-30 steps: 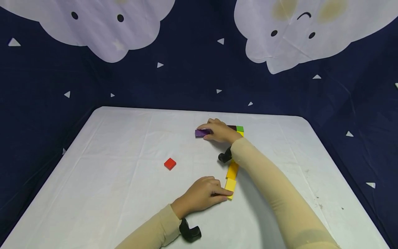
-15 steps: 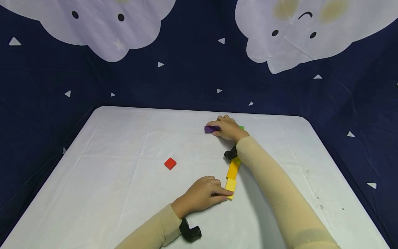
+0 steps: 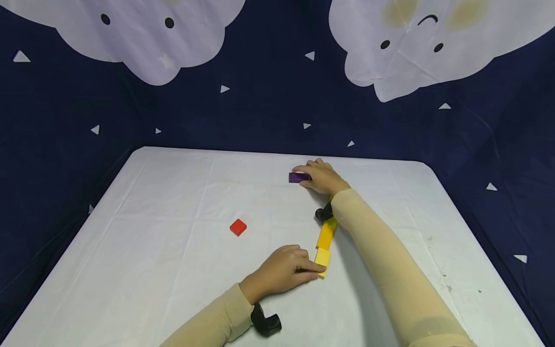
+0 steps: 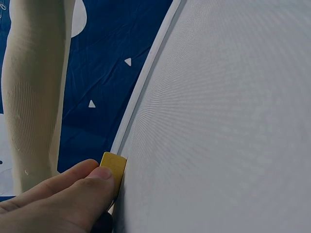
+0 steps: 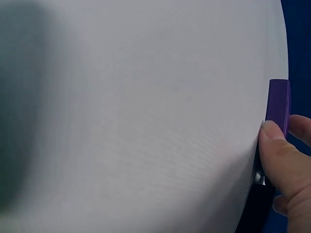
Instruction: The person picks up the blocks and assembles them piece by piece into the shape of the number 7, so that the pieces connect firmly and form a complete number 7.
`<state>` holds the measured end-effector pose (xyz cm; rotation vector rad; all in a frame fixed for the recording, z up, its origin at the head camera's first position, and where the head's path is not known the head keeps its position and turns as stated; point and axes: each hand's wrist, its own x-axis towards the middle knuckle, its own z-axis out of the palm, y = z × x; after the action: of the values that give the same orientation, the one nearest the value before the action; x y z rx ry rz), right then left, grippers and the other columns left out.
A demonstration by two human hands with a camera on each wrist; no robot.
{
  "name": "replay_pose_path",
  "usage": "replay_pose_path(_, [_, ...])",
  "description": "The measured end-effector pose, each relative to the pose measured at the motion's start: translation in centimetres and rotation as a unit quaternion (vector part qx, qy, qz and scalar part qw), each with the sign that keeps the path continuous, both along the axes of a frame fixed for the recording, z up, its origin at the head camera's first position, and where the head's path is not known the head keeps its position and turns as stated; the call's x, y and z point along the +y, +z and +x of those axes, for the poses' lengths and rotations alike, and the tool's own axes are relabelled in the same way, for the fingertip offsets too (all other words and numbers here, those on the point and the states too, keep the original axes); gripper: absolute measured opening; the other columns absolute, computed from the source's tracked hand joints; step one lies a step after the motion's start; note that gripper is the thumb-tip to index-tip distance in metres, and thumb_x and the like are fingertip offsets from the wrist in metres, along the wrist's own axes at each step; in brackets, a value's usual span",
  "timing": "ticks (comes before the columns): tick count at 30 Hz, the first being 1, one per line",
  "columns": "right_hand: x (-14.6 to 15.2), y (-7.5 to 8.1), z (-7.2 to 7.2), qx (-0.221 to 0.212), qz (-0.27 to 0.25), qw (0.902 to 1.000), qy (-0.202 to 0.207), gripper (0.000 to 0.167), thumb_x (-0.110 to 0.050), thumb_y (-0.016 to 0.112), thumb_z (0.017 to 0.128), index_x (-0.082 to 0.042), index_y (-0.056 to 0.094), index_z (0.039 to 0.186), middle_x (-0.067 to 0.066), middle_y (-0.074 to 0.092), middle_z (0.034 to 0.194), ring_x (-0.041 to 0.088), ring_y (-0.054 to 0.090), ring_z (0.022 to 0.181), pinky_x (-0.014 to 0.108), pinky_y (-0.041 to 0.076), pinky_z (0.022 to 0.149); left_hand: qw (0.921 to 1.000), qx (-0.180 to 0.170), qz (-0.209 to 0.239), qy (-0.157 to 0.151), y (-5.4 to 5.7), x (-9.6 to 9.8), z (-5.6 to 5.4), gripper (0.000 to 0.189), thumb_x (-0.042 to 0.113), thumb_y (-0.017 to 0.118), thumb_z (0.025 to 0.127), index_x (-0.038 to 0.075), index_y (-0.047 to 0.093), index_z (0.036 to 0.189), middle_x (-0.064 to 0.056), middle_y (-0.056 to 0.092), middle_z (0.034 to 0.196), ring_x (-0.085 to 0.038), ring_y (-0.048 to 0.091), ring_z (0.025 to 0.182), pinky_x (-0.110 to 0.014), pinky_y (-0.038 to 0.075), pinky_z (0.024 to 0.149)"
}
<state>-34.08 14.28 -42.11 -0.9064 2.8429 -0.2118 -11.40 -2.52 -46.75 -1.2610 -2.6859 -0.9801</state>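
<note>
On the white table, my left hand (image 3: pixel 284 271) holds the near end of a pale yellow block (image 3: pixel 323 256), its thumb and index finger at that end. The left wrist view shows the thumb against this yellow block (image 4: pixel 116 167). Past it, an orange-yellow block (image 3: pixel 325 236) continues the row away from me, partly covered by the right wrist. Farther back, my right hand (image 3: pixel 324 177) pinches a purple block (image 3: pixel 298 178) between thumb and fingers. In the right wrist view the purple block (image 5: pixel 278 103) sticks out beyond the thumb tip. The row's far end is hidden behind the right hand.
A lone red block (image 3: pixel 238 227) lies left of the row on the white table (image 3: pixel 165 231). The table's far edge is just behind the right hand. A dark blue cloth (image 3: pixel 269 111) with clouds and triangles hangs behind. Black wrist cameras (image 3: pixel 266 324) are strapped on.
My right hand has moved right and slightly farther back with the purple block, now covering the dark block and most of the green one. The left hand has stayed on the yellow block.
</note>
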Motion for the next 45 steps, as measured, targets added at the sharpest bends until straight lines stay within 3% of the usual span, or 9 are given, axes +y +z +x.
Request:
replay_pose_path(17, [0.4, 0.2, -0.1, -0.009, -0.008, 0.9999, -0.007, 0.043, -0.032, 0.064, 0.097, -0.029, 0.056, 0.139, 0.009, 0.057, 0.129, 0.029, 0.045, 0.116, 0.049, 0.037, 0.107, 0.9999, -0.015, 0.001, 0.003, 0.1, -0.1, -0.1, 0.024, 0.036, 0.069, 0.093, 0.034, 0.074, 0.116, 0.016, 0.052, 0.069, 0.002, 0.038, 0.065, -0.012, 0.029, 0.064])
replay_pose_path(28, [0.6, 0.0, -0.4, -0.026, -0.008, 0.9991, -0.031, 0.044, -0.032, 0.063, 0.098, -0.025, 0.053, 0.141, 0.010, 0.055, 0.135, 0.030, 0.046, 0.121, 0.051, 0.033, 0.113, 0.9999, -0.014, 0.002, 0.003, 0.1, -0.2, 0.0, 0.024, 0.037, 0.069, 0.093, 0.034, 0.074, 0.116, 0.017, 0.053, 0.069, 0.002, 0.038, 0.065, -0.012, 0.030, 0.064])
replay_pose_path(39, [1.1, -0.1, -0.6, -0.046, -0.041, 0.9965, -0.057, 0.046, -0.032, 0.067, 0.095, -0.024, 0.055, 0.139, 0.008, 0.056, 0.133, 0.030, 0.049, 0.125, 0.052, 0.032, 0.115, 0.9999, -0.015, 0.002, 0.003, 0.0, -0.2, -0.1, 0.024, 0.038, 0.068, 0.093, 0.035, 0.074, 0.117, 0.017, 0.053, 0.069, 0.002, 0.038, 0.065, -0.012, 0.029, 0.063])
replay_pose_path(45, [1.3, -0.4, -0.8, -0.024, -0.047, 0.9974, -0.050, 0.048, -0.032, 0.070, 0.093, -0.023, 0.056, 0.138, 0.007, 0.058, 0.130, 0.028, 0.047, 0.121, 0.051, 0.033, 0.113, 0.9998, -0.019, -0.003, 0.001, -0.1, -0.2, -0.1, 0.025, 0.038, 0.068, 0.094, 0.035, 0.073, 0.118, 0.018, 0.055, 0.071, 0.002, 0.039, 0.066, -0.012, 0.030, 0.064])
